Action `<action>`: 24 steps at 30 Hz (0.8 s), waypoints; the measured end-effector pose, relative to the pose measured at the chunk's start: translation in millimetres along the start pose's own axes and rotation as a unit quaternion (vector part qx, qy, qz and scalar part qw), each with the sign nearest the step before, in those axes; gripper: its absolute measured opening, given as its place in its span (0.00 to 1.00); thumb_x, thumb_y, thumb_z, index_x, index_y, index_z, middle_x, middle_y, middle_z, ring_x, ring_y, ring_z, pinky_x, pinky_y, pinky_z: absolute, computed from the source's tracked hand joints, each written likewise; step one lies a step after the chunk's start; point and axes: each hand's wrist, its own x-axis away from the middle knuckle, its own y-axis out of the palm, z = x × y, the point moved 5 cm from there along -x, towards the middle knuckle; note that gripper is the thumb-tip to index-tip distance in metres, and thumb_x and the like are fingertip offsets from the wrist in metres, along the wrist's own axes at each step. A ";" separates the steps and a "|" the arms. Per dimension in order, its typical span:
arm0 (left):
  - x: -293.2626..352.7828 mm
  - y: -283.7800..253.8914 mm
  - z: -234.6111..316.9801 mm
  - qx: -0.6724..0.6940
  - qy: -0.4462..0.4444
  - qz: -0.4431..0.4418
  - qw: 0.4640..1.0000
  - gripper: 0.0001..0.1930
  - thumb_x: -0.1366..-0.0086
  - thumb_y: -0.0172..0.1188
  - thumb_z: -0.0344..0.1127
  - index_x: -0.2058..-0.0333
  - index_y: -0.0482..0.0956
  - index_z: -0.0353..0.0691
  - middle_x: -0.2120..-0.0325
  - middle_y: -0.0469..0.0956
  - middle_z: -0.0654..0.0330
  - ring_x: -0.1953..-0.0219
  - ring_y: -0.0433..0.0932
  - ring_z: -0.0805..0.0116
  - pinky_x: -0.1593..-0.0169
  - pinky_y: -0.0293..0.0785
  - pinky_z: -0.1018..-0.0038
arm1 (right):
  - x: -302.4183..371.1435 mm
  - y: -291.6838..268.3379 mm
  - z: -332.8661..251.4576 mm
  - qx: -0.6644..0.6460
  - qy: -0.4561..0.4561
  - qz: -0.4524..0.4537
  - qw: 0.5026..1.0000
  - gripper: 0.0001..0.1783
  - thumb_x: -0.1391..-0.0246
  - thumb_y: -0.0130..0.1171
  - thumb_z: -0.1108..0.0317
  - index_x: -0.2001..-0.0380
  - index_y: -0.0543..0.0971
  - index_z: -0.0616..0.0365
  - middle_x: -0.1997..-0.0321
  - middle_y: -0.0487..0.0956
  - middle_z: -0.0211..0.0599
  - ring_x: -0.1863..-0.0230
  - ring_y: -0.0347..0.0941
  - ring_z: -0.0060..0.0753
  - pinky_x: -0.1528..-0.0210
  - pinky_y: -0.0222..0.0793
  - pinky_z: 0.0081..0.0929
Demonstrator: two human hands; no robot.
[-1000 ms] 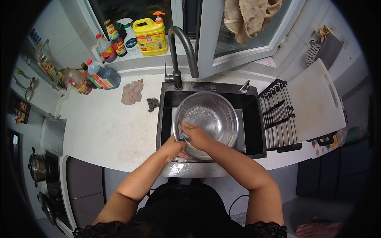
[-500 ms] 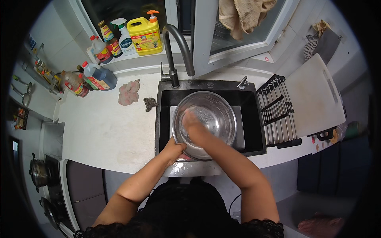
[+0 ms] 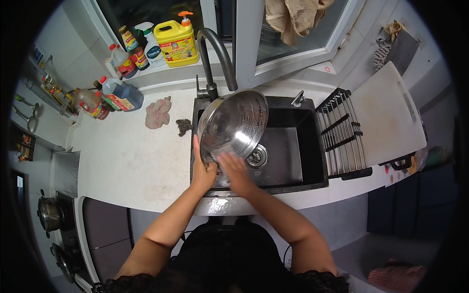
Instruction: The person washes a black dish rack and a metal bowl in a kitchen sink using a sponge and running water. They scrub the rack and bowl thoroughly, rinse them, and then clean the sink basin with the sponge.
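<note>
A wet stainless steel basin is tilted steeply over the left part of the black sink, its opening facing right. My left hand grips the rim at its near left side, thumb bent over and a finger stretched up along the outside. My right hand, a little blurred, lies with fingers stretched out at the near edge of the basin; whether it touches the metal is hard to tell. Above the basin arches the dark grey faucet, with no stream of water showing. The drain is visible beside the basin.
On the counter at left lie a pinkish cloth and a dark scouring pad. Several bottles and a yellow jug stand by the window. A dish rack and white cutting board are at right.
The basin has gone from lying nearly level in the sink to a steep tilt, shifted left. My right hand has moved from inside the basin to its near edge.
</note>
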 end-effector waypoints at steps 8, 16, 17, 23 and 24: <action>13.0 17.4 -37.8 0.142 -0.161 0.001 0.977 0.46 0.45 0.42 0.16 0.35 0.28 0.56 0.43 0.60 0.47 0.59 0.75 0.60 0.72 0.80 0.74 | 12.6 -1.6 42.3 0.111 0.027 0.040 0.993 0.28 0.50 0.42 0.77 0.43 0.67 0.52 0.34 0.60 0.38 0.33 0.53 0.42 0.34 0.46 0.51; -6.0 -13.1 -28.8 0.132 -0.367 -0.101 0.915 0.26 0.45 0.43 0.18 0.45 0.57 0.30 0.61 0.74 0.42 0.70 0.81 0.54 0.77 0.83 0.70 | 23.0 -26.0 85.6 0.291 -0.106 -0.031 0.950 0.16 0.53 0.52 0.68 0.57 0.76 0.50 0.51 0.74 0.33 0.40 0.62 0.36 0.38 0.54 0.49; -9.6 -17.2 -30.7 0.107 -0.393 -0.143 0.902 0.25 0.45 0.45 0.19 0.46 0.58 0.29 0.66 0.77 0.45 0.73 0.81 0.56 0.78 0.82 0.70 | 29.4 -33.6 93.5 0.294 -0.127 -0.025 0.947 0.15 0.53 0.53 0.68 0.59 0.76 0.51 0.52 0.75 0.34 0.41 0.63 0.35 0.38 0.54 0.50; 21.9 18.1 -74.3 0.175 -0.468 0.025 0.866 0.24 0.50 0.48 0.19 0.50 0.64 0.30 0.66 0.74 0.49 0.71 0.78 0.60 0.80 0.79 0.70 | 32.3 -14.6 33.3 0.062 -0.231 0.109 0.965 0.03 0.58 0.52 0.69 0.76 0.74 0.54 0.79 0.72 0.33 0.76 0.70 0.34 0.63 0.68 0.35; 21.7 24.0 -69.5 0.172 -0.465 0.015 0.868 0.23 0.50 0.48 0.19 0.51 0.65 0.31 0.66 0.74 0.50 0.71 0.77 0.60 0.79 0.79 0.69 | 30.8 -12.1 10.6 0.043 -0.238 0.181 0.953 0.03 0.59 0.52 0.69 0.77 0.74 0.54 0.81 0.71 0.34 0.78 0.70 0.35 0.70 0.67 0.34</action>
